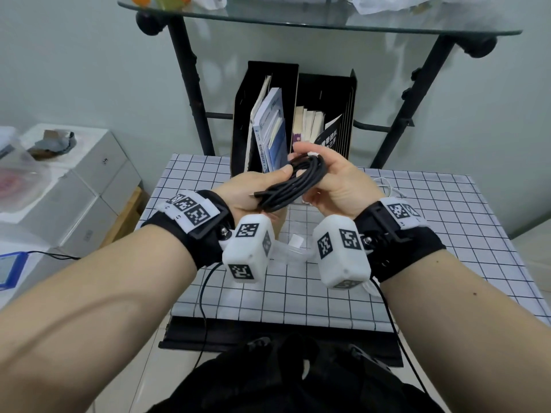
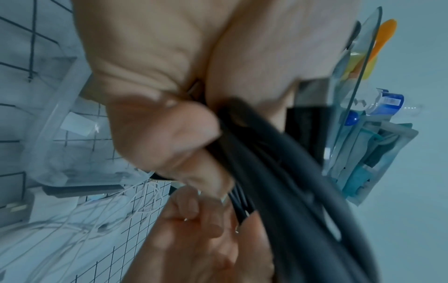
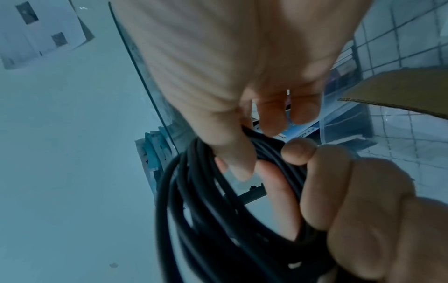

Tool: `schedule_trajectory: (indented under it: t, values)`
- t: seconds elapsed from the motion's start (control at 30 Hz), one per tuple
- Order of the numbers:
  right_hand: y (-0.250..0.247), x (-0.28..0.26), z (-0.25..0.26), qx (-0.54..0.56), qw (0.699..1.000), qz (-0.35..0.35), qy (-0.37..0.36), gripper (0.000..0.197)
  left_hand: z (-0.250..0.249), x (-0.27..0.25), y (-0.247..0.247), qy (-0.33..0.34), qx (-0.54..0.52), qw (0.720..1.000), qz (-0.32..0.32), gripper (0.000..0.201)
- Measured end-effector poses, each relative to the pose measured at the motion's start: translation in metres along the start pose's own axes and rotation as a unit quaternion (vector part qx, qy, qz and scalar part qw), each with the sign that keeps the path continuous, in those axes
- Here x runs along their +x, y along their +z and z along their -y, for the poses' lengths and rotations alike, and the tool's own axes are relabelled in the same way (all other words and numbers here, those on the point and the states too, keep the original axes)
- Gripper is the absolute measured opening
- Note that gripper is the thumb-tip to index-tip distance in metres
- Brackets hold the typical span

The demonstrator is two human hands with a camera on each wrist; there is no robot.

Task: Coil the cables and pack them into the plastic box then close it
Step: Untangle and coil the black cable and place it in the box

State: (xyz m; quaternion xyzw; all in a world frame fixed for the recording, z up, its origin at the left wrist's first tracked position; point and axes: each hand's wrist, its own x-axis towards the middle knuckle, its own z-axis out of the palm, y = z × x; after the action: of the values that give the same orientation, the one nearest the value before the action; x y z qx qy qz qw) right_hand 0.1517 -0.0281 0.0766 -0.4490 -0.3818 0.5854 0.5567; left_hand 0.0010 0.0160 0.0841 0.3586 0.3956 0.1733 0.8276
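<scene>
Both hands hold a coiled black cable point(image 1: 293, 181) in the air above the checked table point(image 1: 432, 234). My left hand point(image 1: 262, 189) grips the lower left of the coil, fingers curled round several loops point(image 2: 290, 181). At the upper right of the coil, my right hand point(image 1: 325, 177) pinches the loops between thumb and fingers point(image 3: 206, 220). A plug end sticks out near the left palm. The clear plastic box point(image 1: 286, 254) lies on the table below the hands, mostly hidden by the wrist cameras; it shows better in the left wrist view point(image 2: 60, 114). A loose white cable point(image 1: 387, 186) lies right of the box.
Black file holders with books point(image 1: 292, 114) stand at the table's far edge under a glass shelf on a black frame point(image 1: 298, 23). White boxes point(image 1: 74, 180) sit to the left. A piece of brown cardboard point(image 3: 400, 90) lies by the box.
</scene>
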Motion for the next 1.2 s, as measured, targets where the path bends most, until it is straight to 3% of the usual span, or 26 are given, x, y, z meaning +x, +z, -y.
schedule_trajectory:
  t: [0.13,0.3,0.5,0.67,0.8,0.9,1.0,1.07,1.2]
  values:
    - [0.007,-0.001,0.003,0.004,1.0,-0.006,-0.015,0.018,0.001,-0.001,0.003,-0.021,-0.013,0.999,0.02,0.033]
    - [0.006,0.004,-0.004,-0.075,0.994,-0.071,-0.018,0.019,-0.002,0.001,0.0,-0.029,-0.071,0.997,0.027,0.038]
    - [0.003,0.011,-0.006,-0.097,0.983,-0.149,0.036,0.02,-0.001,0.006,0.001,0.007,-0.017,1.0,-0.012,0.062]
    - [-0.002,0.014,-0.009,-0.068,0.973,-0.199,0.097,0.017,0.0,0.008,0.0,0.067,-0.029,0.996,-0.061,0.05]
    - [-0.006,0.013,-0.012,-0.076,0.962,-0.229,0.124,0.02,-0.002,0.006,-0.003,0.095,0.083,0.989,-0.083,0.051]
    - [-0.006,0.012,-0.012,-0.075,0.955,-0.246,0.148,0.02,-0.004,0.002,-0.007,0.089,0.158,0.981,-0.073,0.039]
    - [-0.004,0.012,-0.011,-0.088,0.949,-0.248,0.172,0.019,0.0,0.001,-0.01,0.131,0.231,0.962,-0.058,0.023]
    - [-0.002,0.012,-0.009,-0.097,0.947,-0.245,0.181,0.02,0.003,0.0,-0.011,0.16,0.262,0.949,-0.078,0.023]
    - [-0.003,0.012,-0.006,-0.095,0.944,-0.25,0.194,0.022,0.003,0.004,-0.017,0.163,0.225,0.957,-0.086,0.027]
